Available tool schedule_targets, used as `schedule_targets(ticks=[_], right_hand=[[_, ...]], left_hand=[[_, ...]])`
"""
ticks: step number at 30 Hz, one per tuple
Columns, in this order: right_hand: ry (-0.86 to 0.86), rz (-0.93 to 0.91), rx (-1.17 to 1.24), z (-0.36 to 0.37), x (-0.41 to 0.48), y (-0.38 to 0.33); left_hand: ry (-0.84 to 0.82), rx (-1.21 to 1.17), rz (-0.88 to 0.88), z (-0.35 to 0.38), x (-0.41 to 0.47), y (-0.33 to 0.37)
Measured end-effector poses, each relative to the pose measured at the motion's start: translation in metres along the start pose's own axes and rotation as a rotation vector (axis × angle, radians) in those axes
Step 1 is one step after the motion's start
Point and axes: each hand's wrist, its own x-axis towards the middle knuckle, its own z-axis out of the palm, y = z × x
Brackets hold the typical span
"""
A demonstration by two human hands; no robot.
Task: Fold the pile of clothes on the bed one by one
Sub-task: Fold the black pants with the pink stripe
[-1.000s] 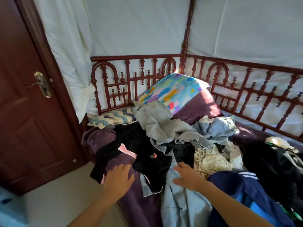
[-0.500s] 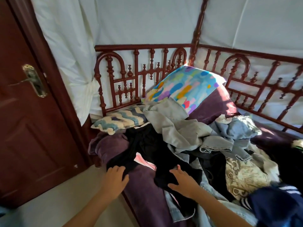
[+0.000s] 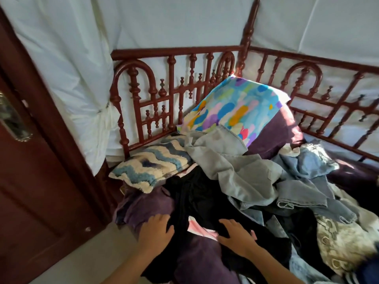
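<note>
A jumbled pile of clothes lies on the purple bedsheet (image 3: 143, 208). A black garment (image 3: 196, 199) with a pink-and-white patch (image 3: 202, 228) sprawls at the near edge. Behind it are a grey garment (image 3: 235, 171), blue denim pieces (image 3: 303, 181) and a beige patterned cloth (image 3: 338, 249). My left hand (image 3: 154, 232) rests flat with fingers spread at the black garment's left edge. My right hand (image 3: 238, 236) lies flat on the black garment, just right of the pink patch. Neither hand grips anything.
A carved red-brown wooden bed rail (image 3: 174, 85) runs round the head and far side. A colourful pillow (image 3: 235, 107) and a blue-and-cream wavy cushion (image 3: 149, 167) lie by the rail. A dark wooden door (image 3: 30, 181) stands at left, pale floor (image 3: 82, 261) below.
The view has swung left and closer to the pile. Both hands have slid forward onto the black garment, the right hand now beside the pink patch.
</note>
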Motion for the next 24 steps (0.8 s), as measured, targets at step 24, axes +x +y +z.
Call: schedule_targets(ticks=[24], right_hand=[[-0.035, 0.352, 0.262, 0.054, 0.126, -0.118]], left_hand=[[-0.218, 0.108, 0.458, -0.010, 0.212, -0.065]])
